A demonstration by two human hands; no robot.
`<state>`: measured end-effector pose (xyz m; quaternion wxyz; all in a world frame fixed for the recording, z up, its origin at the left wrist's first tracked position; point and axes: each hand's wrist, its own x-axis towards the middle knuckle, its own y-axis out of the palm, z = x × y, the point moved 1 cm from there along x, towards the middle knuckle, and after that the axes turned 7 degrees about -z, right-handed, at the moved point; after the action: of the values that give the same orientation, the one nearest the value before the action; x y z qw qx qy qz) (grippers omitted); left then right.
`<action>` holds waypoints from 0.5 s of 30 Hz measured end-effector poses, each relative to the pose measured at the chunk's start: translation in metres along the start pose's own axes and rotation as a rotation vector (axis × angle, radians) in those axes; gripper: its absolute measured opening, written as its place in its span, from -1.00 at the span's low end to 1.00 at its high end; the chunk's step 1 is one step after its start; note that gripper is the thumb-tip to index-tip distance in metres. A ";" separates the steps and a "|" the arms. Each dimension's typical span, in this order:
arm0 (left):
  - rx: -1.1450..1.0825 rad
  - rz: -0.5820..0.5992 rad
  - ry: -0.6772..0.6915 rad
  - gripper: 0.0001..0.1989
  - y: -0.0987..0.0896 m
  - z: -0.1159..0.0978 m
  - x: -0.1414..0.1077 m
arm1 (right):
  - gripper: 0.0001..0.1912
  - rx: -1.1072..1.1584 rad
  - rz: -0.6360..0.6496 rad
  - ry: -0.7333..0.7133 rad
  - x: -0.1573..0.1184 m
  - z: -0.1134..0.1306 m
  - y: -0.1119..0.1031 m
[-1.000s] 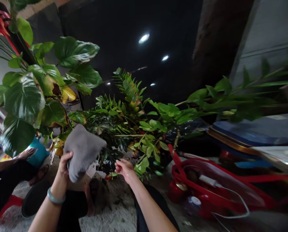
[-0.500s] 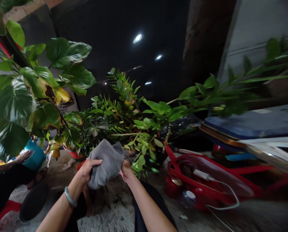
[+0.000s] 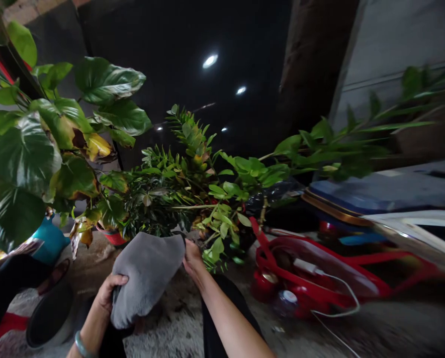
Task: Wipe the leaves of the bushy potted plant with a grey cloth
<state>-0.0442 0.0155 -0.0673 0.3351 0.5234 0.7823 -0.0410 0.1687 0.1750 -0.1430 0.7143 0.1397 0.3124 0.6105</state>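
Note:
A soft grey cloth is stretched between my two hands, in front of the plants. My left hand grips its left edge, thumb on top and the other fingers hidden behind it. At the cloth's upper right corner, my right hand is closed on the edge. A pale green bangle circles my left wrist. Just beyond the cloth grows a leafy green plant.
Large-leafed foliage fills the left. A red basket holding a white plug and cable stands right, beside a jar. A dark bucket and another person's leg are at lower left.
My left hand has moved left and down, pulling the crumpled cloth out wider and flatter. My right hand has stayed nearly in place, still gripping its corner.

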 end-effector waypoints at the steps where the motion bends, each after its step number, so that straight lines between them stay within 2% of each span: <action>1: -0.019 -0.025 -0.017 -0.59 -0.010 0.000 0.001 | -0.80 -0.007 0.005 0.002 0.000 0.001 0.003; 2: -0.037 -0.050 -0.033 -0.60 -0.018 0.001 0.002 | -0.79 -0.020 0.012 0.005 -0.001 0.003 0.005; 4: -0.066 -0.086 -0.060 -0.63 -0.029 0.001 0.004 | -0.63 -0.064 0.038 0.011 -0.003 0.007 0.009; 7: -0.081 -0.082 -0.072 -0.69 -0.037 0.003 0.003 | -0.47 -0.139 0.109 0.018 -0.008 0.015 0.009; 11: -0.081 -0.009 -0.082 -0.76 -0.039 0.009 -0.007 | -0.60 -0.139 0.168 0.016 -0.014 0.029 0.008; 15: -0.124 -0.023 -0.045 -0.78 -0.038 0.014 -0.019 | -0.72 -0.172 0.113 -0.018 -0.019 0.042 0.011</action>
<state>-0.0653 -0.0221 -0.0781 0.3840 0.4915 0.7816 -0.0080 0.1844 0.1667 -0.0991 0.6907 0.1006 0.2442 0.6732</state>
